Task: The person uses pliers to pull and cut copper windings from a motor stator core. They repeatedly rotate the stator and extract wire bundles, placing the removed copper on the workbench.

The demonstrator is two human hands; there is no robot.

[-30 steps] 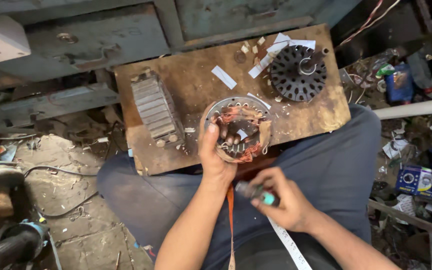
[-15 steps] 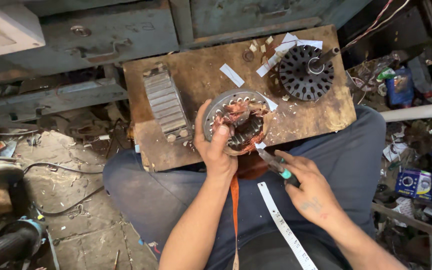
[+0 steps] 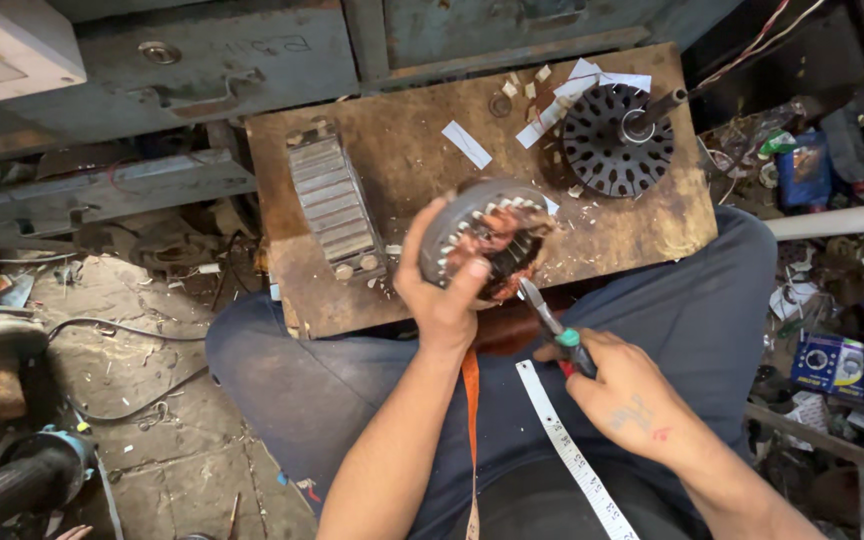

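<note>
Gripping the stator [image 3: 487,240], left hand [image 3: 442,300]; right hand [image 3: 632,400] pliers [image 3: 552,325] touching it.

Soft, even daylight fell from above, so the wooden board [image 3: 392,190] looked bright and shadows stayed faint. The corners and the floor [image 3: 152,400] were dimmer. Focus was sharp at the centre; straight edges bowed slightly toward the frame's sides.

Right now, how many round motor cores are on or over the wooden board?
2: one with copper windings in the left hand, one dark bare core lying at the board's far right.
</note>
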